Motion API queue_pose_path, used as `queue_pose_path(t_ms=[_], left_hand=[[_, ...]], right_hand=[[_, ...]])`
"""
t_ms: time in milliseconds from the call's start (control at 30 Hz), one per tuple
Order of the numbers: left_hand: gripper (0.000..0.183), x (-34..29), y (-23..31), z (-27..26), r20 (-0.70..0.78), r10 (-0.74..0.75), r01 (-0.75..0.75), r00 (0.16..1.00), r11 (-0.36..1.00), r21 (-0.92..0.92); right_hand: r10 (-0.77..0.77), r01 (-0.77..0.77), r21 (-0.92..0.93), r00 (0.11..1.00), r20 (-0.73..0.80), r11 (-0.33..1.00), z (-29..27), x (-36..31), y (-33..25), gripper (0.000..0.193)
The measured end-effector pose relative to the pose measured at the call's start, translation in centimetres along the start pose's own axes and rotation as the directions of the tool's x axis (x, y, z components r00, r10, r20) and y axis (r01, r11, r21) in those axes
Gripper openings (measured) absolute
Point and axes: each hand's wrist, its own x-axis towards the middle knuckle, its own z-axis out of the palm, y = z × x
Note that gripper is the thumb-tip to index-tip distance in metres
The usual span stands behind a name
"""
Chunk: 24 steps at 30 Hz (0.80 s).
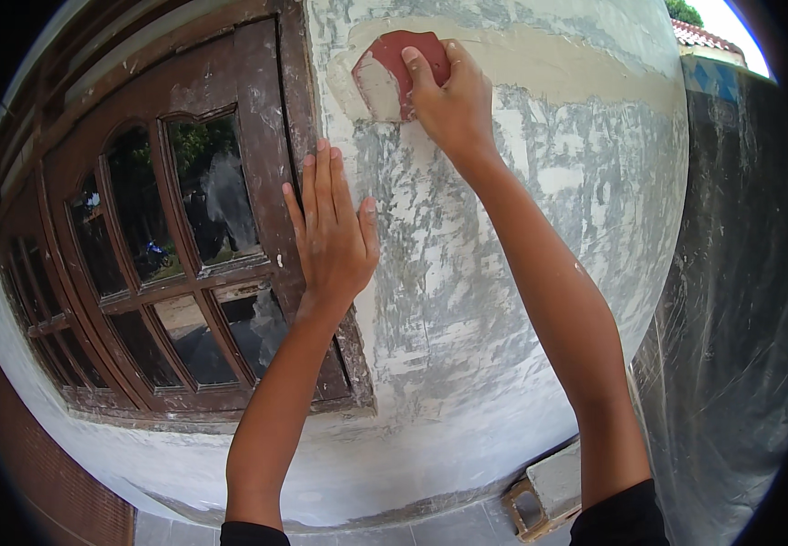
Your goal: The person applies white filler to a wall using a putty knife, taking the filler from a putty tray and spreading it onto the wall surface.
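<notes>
My right hand [453, 100] grips a flat red plastering scraper [412, 56] with pale filler smeared over its left part. Its face lies against the wall [467, 246], at the left end of a wide band of beige filler [558, 59] running along the top. Lower and to the left, my left hand [332, 227] rests flat with fingers stretched upward, at the edge between the brown wooden window frame [298, 91] and the wall. Nothing is in that hand. Grey and white patches cover the wall below the band.
A brown window with several glass panes [216, 187] fills the left side. Dark plastic sheeting [731, 300] hangs at the right. On the tiled floor [430, 532] below stands a small block-like object with a wooden edge [549, 491]. A tiled roof [708, 41] shows at upper right.
</notes>
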Motion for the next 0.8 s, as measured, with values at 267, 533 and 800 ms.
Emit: queue_pose_path(t_ms=[267,533,800], left_hand=[[0.062,-0.2,-0.2,0.2,0.006,-0.004,0.004,1.0,1.0,-0.021],[0.061,0.0,0.1,0.1,-0.012,0.002,-0.002,1.0,1.0,-0.014],[0.06,0.1,0.2,-0.2,0.001,-0.006,0.006,1.0,1.0,-0.004]], right_hand=[[0.123,-0.138,0.126,0.986,0.116,0.983,-1.8,-1.2,0.0,0.031],[0.338,-0.252,0.407,0.929,-0.153,0.878,-4.3,0.4,1.7,0.027],[0.482,-0.351,0.433,0.843,-0.24,0.83,-5.9,1.1,4.4,0.031]])
